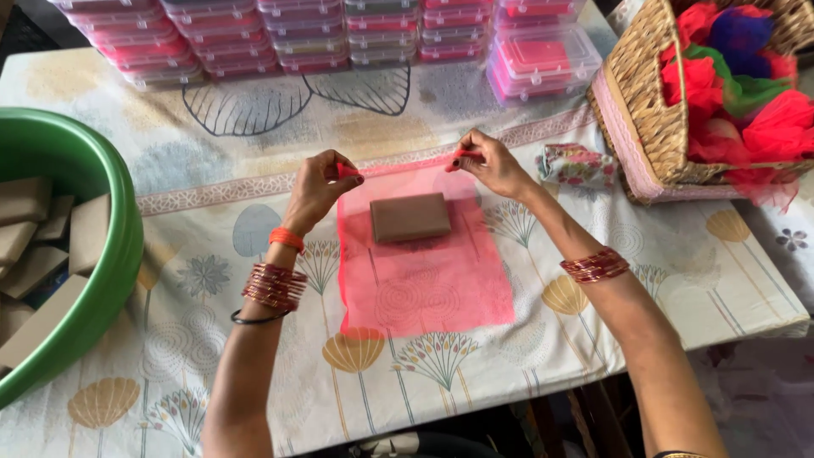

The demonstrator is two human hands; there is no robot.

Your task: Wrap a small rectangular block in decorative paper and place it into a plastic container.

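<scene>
A square of sheer red net fabric [424, 280] lies flat on the patterned tablecloth [212, 254]. A brown rectangular block [410, 217] rests on its far half. My left hand [318, 188] pinches the net's far left corner. My right hand [492, 163] pinches the far right corner. Both corners are lifted slightly off the table, and both wrists wear red bangles.
A green tub [102, 280] with several brown blocks sits at the left. A wicker basket [653, 102] of red, green and blue net stands at the right, a small floral pouch [577, 165] beside it. Stacks of clear lidded boxes [339, 34] with pink contents line the far edge.
</scene>
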